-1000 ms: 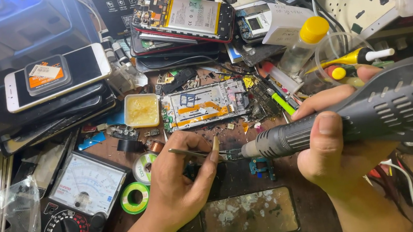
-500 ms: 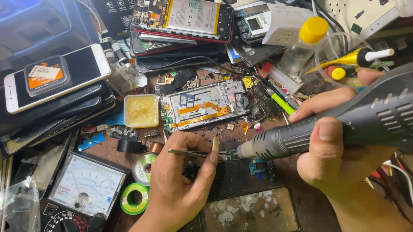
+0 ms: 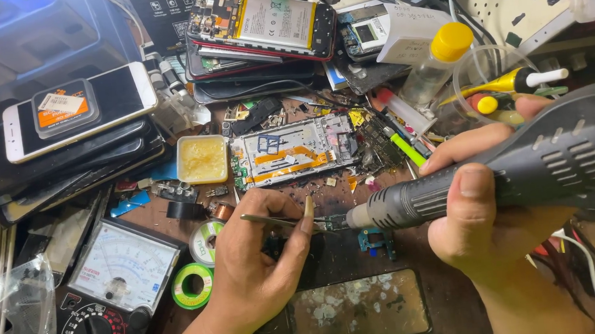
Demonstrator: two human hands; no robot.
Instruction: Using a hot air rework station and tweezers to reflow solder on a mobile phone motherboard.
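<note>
Orange-labelled black square box [image 3: 65,107] on white phone's dark screen [image 3: 77,111] at left, white analog meter dial [image 3: 123,266] lower left

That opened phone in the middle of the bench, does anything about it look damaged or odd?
The opened phone lies with its back off and inner frame bare, amid loose small parts. A second phone on the stack behind shows its battery. Both look taken apart rather than broken.

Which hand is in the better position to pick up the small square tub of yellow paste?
The left hand, probably. It holds only thin tweezers and lies nearer the tub. The right hand is wrapped around the bulky hot air gun, farther away.
</note>
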